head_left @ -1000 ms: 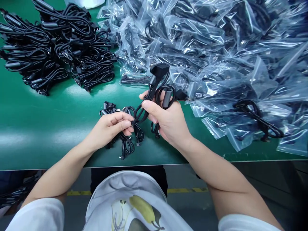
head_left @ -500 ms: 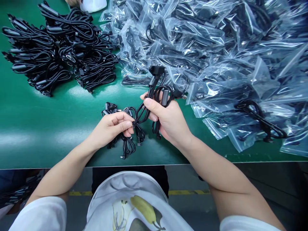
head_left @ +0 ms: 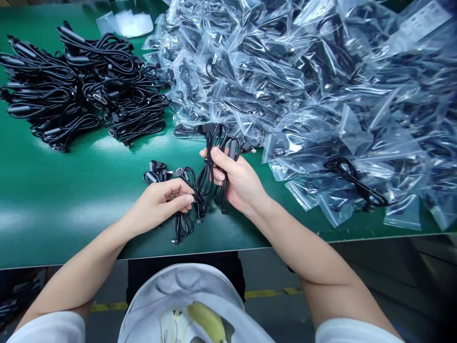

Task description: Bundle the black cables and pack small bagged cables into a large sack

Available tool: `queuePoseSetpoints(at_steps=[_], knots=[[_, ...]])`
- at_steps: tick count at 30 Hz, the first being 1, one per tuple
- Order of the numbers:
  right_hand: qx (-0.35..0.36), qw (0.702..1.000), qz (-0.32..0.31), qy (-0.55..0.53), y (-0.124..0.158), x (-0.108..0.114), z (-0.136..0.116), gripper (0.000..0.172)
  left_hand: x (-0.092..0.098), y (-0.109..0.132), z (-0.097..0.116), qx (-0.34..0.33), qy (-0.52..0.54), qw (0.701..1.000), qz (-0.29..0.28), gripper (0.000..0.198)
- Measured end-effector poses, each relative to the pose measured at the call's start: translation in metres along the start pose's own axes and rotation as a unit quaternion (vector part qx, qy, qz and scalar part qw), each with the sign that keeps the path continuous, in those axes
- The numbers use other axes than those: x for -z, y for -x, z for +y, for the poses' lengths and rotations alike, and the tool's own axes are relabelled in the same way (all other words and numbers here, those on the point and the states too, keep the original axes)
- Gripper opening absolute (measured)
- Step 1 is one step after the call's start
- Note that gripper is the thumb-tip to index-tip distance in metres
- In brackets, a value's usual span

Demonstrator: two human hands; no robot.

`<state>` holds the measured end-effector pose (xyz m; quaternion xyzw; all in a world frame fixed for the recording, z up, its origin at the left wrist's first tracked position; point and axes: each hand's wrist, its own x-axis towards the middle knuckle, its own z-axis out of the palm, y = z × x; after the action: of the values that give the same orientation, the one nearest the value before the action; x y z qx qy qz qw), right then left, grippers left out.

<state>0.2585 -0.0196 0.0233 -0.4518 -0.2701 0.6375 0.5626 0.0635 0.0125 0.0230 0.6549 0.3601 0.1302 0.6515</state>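
Note:
Coiled black cables [head_left: 215,136] with a flat angled connector at the top are gripped in my right hand [head_left: 240,177], thumb across the front. One of them has a thick cylindrical section. My left hand [head_left: 167,202] is closed, thumb and fingertips pinching the lower left part of a cable in that bunch. Beneath and around my left hand lie several other coiled black cables [head_left: 183,227] on the green table; my fingers hide part of them.
A pile of bundled black cables [head_left: 117,90] lies at the back left of the green table [head_left: 53,200]. Clear zip bags with cables [head_left: 278,71] heap across the back and right. A loose coiled cable [head_left: 357,183] rests on them. White bags [head_left: 134,24] lie at the back.
The view has shifted, bringing the white bags at the back more fully into sight. The connector end in my right hand now stands more upright, its head turned leftward. Both hands keep their hold.

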Motion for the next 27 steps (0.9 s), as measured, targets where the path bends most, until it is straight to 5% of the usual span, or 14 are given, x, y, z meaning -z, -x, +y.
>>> queuePoseSetpoints(at_steps=[6,10,17,23,27], knots=[[0.021,0.997,0.079,0.003,-0.007,0.001,0.000,0.044,-0.001,0.001,0.000,-0.050,-0.073,0.995,0.051,0.032],[0.093,0.984,0.147,0.022,-0.009,-0.001,0.003,0.034,-0.010,0.004,-0.001,-0.073,-0.174,0.982,0.029,0.038],[0.112,0.982,0.143,0.053,0.001,-0.013,0.016,0.030,-0.023,0.001,-0.012,-0.148,-0.293,0.941,0.084,0.036],[0.131,0.979,0.151,0.037,0.001,-0.012,0.011,0.019,-0.014,0.001,-0.007,-0.054,-0.088,0.994,-0.023,0.031],[0.147,0.977,0.146,0.052,0.005,-0.012,0.008,0.015,-0.006,-0.001,-0.004,-0.032,-0.019,0.998,-0.044,0.036]])
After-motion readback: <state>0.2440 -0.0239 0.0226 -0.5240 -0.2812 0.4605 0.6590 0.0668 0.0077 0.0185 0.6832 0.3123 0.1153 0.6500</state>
